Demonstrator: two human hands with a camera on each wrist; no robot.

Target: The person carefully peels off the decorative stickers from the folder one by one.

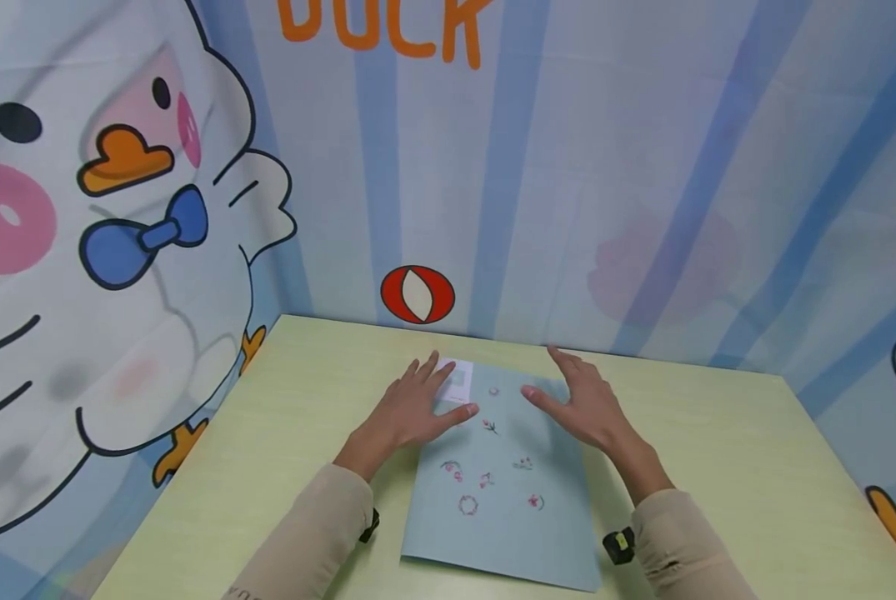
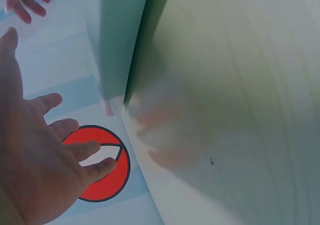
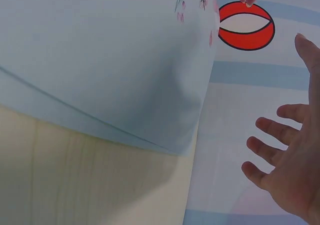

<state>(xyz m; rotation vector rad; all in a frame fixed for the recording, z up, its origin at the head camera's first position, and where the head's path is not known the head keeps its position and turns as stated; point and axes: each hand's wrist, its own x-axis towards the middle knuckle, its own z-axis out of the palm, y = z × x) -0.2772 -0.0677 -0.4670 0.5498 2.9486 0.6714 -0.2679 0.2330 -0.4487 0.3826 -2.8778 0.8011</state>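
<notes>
A light blue paper folder (image 1: 503, 533) with small pink flower and wreath designs lies on the table. A second layer shows along its edge (image 3: 75, 107) in the right wrist view. At its far left corner is a small white label (image 1: 458, 385) with a pale green square, partly covered by fingers. My left hand (image 1: 410, 406) spreads its fingers over that corner, holding nothing. Over the far right corner, my right hand (image 1: 586, 404) has its fingers extended and thumb apart, also holding nothing. Both wrist views show the left palm (image 2: 45, 155) and right palm (image 3: 295, 170) bare.
The pale yellow table (image 1: 718, 467) meets a printed cloth backdrop (image 1: 448, 167) with blue stripes, a red and white ball (image 1: 417, 294) and a large duck (image 1: 117, 333) at left. Dark straps, one a wrist device (image 1: 618, 546), sit at the sleeve cuffs.
</notes>
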